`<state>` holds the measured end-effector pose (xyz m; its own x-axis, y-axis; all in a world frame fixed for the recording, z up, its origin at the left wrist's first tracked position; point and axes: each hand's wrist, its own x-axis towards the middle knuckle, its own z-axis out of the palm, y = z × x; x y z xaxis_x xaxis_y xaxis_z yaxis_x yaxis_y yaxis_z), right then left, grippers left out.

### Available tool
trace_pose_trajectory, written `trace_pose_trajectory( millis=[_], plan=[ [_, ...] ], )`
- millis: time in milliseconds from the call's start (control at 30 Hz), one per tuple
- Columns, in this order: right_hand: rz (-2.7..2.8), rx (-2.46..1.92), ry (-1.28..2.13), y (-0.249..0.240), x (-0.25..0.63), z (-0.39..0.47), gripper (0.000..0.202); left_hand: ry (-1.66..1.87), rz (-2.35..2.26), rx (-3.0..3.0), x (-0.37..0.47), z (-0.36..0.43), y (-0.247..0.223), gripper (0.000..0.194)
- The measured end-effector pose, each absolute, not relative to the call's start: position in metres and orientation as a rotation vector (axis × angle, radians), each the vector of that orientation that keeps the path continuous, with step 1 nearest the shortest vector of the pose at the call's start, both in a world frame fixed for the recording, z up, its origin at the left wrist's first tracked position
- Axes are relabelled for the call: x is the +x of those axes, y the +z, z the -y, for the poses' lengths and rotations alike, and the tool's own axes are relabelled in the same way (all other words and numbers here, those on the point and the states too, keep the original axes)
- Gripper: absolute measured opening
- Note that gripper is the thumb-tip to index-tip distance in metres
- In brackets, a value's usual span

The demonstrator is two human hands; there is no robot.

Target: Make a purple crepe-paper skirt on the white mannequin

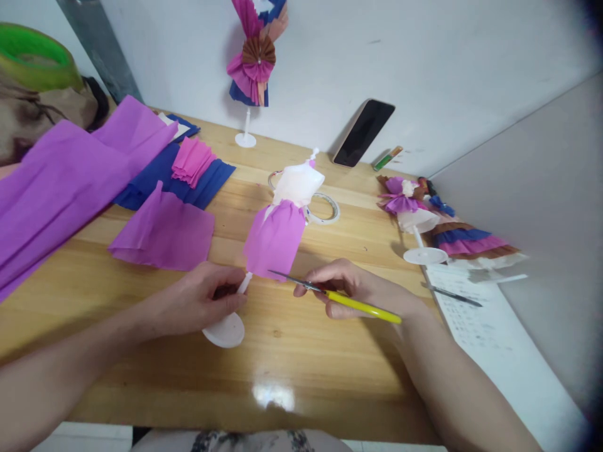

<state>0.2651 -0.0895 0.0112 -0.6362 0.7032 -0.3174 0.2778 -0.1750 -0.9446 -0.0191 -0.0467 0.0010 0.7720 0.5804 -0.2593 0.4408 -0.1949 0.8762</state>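
My left hand (210, 296) is closed on the white stand (225, 331) of a small figure, just above its round base. The figure tilts away from me, with a white paper top (298, 183) and a purple crepe paper skirt (277, 237). In my right hand (346, 289) are scissors with yellow handles (365, 306). Their blades point left, at the skirt's lower right edge. A roll of tape (324, 208) lies on the table just right of the figure's waist.
Purple paper (164, 232), a large purple sheet (80, 163), blue paper (207, 185) and pink paper (192, 161) lie left. A decorated figure (258, 63) and a phone (363, 133) stand behind. Another figure (425, 255), a pen (456, 296) and printed sheet (499, 339) are right.
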Motion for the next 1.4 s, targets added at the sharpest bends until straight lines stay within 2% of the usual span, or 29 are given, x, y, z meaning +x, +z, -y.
trace_pose_trajectory(
  millis=[200, 800, 1000, 1400],
  plan=[
    [1.795, -1.158, 1.849, 0.011, 0.265, 0.089, 0.051, 0.157, -0.789, 1.815, -0.020, 0.048, 0.000, 0.022],
    [1.617, -1.410, 1.906, 0.015, 0.262, 0.087, 0.063, 0.158, -0.800, 1.700, -0.018, 0.048, -0.002, 0.023],
    [1.727, -1.272, 1.839, 0.012, 0.264, 0.089, 0.046, 0.151, -0.821, 1.643, -0.018, 0.049, -0.005, 0.020],
    [1.791, -1.216, 1.847, 0.005, 0.265, 0.092, 0.032, 0.157, -0.782, 1.586, -0.016, 0.050, -0.003, 0.018]
  ],
)
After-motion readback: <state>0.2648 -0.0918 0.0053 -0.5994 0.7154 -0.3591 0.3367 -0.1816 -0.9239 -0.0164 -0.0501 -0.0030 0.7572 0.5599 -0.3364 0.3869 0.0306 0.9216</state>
